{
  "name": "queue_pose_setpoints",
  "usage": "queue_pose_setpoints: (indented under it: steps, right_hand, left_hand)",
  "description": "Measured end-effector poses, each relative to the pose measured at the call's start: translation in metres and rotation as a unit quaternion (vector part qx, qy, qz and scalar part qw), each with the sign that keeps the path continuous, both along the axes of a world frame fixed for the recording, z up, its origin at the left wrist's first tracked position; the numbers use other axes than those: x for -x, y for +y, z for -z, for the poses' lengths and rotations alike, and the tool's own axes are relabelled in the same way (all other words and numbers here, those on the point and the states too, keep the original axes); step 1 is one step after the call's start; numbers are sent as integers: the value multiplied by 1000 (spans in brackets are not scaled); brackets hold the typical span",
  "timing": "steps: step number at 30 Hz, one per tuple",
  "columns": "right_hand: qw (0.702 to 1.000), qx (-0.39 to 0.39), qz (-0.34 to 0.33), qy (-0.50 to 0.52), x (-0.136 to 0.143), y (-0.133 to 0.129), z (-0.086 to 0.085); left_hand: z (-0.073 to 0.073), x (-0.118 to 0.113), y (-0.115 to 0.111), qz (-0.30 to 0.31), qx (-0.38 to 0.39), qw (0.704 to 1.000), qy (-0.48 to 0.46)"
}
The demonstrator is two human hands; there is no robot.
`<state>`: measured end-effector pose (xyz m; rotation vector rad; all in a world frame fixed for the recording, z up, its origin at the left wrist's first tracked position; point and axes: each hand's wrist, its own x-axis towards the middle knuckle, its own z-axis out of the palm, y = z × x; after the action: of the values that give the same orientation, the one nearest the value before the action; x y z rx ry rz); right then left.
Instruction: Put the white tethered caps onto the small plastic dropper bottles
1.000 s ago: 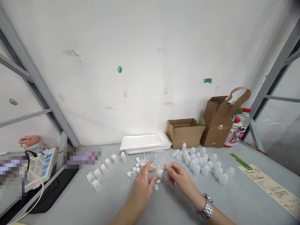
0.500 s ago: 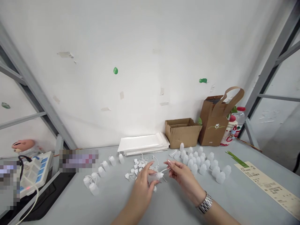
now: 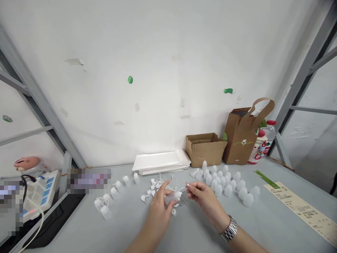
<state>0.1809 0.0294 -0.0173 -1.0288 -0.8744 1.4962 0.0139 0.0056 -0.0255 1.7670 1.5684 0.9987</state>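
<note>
A small translucent squeeze bottle (image 3: 170, 199) lies tilted sideways in my left hand (image 3: 158, 208), its white spout cap (image 3: 178, 195) pointing right. My left fingers and thumb are closed around the bottle's body. My right hand (image 3: 206, 200) pinches the far end of the thin white cap strap (image 3: 183, 189), which bends up from the cap. The exact tip between my right fingers is hard to see. Behind my left hand lies a pile of loose white strapped caps (image 3: 155, 186). One more white cap (image 3: 173, 212) is on the table below the bottle.
Capped bottles (image 3: 105, 212) stand in a loose row at left. Several uncapped bottles (image 3: 228, 190) cluster at right. White mailers (image 3: 160, 161), a cardboard box (image 3: 206, 154) and a paper bag (image 3: 238, 144) line the wall. A power strip (image 3: 43, 193) sits far left, a printed paper strip (image 3: 302, 207) far right.
The bottle has tilted slightly, with its spout a little further left and higher. My right hand has moved slightly left with the strap, which now bends more.
</note>
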Motion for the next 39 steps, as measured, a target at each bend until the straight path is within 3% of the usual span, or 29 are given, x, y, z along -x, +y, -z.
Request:
queue_pose_setpoints:
  steps: [8,39]
  right_hand:
    - [999,-4,-7,-45,4,-5,-3]
    - [996,-28,7,-82,7,-7,-4]
  left_hand:
    - [-7,-5,-3,26,54,998,-27]
    - [-3,-3,-1,27,52,998,-17]
